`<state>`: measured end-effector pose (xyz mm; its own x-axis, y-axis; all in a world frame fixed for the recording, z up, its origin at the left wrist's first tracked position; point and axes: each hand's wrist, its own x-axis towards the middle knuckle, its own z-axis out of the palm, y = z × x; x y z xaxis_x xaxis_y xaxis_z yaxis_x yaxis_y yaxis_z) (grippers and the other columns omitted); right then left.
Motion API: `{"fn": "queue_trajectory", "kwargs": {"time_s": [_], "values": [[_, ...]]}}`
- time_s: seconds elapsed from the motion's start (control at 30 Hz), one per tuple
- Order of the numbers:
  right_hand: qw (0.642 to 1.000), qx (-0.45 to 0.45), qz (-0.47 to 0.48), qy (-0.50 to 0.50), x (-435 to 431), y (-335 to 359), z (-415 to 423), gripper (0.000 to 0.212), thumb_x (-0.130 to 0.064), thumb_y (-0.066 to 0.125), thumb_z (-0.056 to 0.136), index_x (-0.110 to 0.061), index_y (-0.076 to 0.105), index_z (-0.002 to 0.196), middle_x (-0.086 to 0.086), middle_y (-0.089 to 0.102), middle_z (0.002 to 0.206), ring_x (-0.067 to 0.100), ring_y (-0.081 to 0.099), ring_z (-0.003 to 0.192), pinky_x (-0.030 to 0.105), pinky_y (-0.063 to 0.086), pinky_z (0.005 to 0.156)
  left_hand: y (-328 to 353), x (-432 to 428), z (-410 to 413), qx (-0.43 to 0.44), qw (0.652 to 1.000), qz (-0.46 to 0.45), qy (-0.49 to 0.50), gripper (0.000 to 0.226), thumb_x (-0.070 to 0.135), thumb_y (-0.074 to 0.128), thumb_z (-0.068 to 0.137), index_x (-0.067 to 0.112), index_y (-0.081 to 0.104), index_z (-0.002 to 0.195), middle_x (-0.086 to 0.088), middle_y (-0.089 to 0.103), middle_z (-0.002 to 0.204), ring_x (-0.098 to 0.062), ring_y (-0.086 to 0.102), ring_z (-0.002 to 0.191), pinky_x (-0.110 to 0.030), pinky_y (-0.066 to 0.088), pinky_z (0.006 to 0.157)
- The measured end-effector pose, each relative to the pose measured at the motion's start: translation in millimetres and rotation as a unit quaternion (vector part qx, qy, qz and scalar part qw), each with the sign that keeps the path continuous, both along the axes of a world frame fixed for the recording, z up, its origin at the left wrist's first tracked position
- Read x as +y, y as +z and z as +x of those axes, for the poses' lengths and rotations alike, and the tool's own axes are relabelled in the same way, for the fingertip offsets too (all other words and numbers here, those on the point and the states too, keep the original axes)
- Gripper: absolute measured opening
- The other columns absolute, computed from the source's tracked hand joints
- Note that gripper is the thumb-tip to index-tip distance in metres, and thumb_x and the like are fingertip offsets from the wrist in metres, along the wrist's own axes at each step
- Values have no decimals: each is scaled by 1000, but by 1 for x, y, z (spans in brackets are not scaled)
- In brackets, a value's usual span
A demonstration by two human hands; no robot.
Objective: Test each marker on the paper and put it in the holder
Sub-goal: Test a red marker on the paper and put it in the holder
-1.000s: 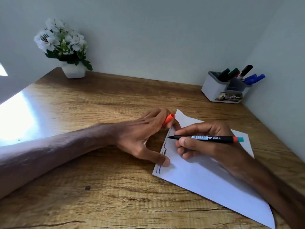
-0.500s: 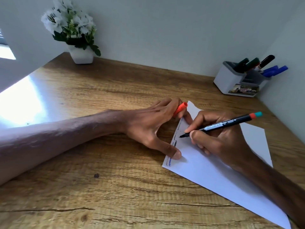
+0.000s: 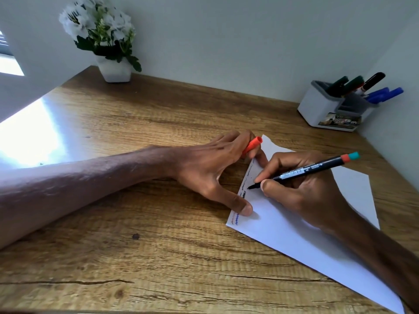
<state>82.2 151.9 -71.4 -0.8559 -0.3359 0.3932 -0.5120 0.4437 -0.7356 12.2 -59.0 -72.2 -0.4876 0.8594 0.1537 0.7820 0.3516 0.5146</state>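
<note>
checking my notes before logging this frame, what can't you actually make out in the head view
All head view.
Marker tip: too small to tell whether it touches the paper.
Orange cap: lower end hidden by fingers of the left hand.
Barrel print: too small to read.
Holder: its wall hides the stored markers' lower parts; front label blurred.
Paper: near corner cut off by the frame edge; right hand covers part.

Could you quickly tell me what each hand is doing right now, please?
Left hand: pinches the orange cap, thumb on the paper.
Right hand: grips the black marker.
</note>
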Motion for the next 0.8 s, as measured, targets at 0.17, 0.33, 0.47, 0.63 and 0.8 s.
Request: {"fn": "queue_trajectory", "kwargs": {"time_s": [0.17, 0.33, 0.47, 0.63, 0.8], "values": [[1000, -1, -3, -2, 0, 0, 0, 5, -2, 72, 72, -5, 76, 70, -10, 67, 58, 2, 54, 50, 9, 39, 55, 1, 1, -1, -4, 1000, -9, 4, 72, 54, 86, 73, 23, 34, 113, 14, 40, 112, -8, 41, 113, -22, 39, 101], [1000, -11, -9, -13, -1, 0, -1, 5, -4, 71, 72, -5, 75, 70, -7, 66, 55, 4, 53, 46, 11, 39, 51, 2, 1, 0, -5, 1000, -19, 12, 74, 55, 85, 73, 21, 33, 112, 13, 39, 110, -5, 39, 110, -12, 36, 95], [1000, -15, -18, -14, -1, 0, -1, 6, -2, 70, 74, -3, 75, 71, -13, 64, 52, 3, 53, 43, 8, 38, 50, 3, 1, 1, 1, 1000, -23, 10, 75, 57, 84, 73, 20, 33, 113, 7, 42, 114, -13, 41, 115, -28, 42, 101], [999, -17, -23, -22, -2, 0, -1, 7, -4, 70, 75, -1, 74, 72, -14, 63, 51, 3, 54, 42, 6, 37, 49, 4, 1, 1, -1, 1000, -25, 12, 78, 58, 85, 73, 17, 34, 115, 2, 42, 117, -16, 42, 117, -36, 44, 103], [999, -16, -27, -28, -2, 1, -1, 7, -2, 70, 76, -3, 74, 71, -14, 62, 50, 3, 53, 41, 8, 38, 48, 4, 1, 1, -1, 1000, -27, 11, 77, 58, 84, 73, 18, 34, 116, 3, 44, 121, -16, 42, 121, -38, 44, 105]]}}
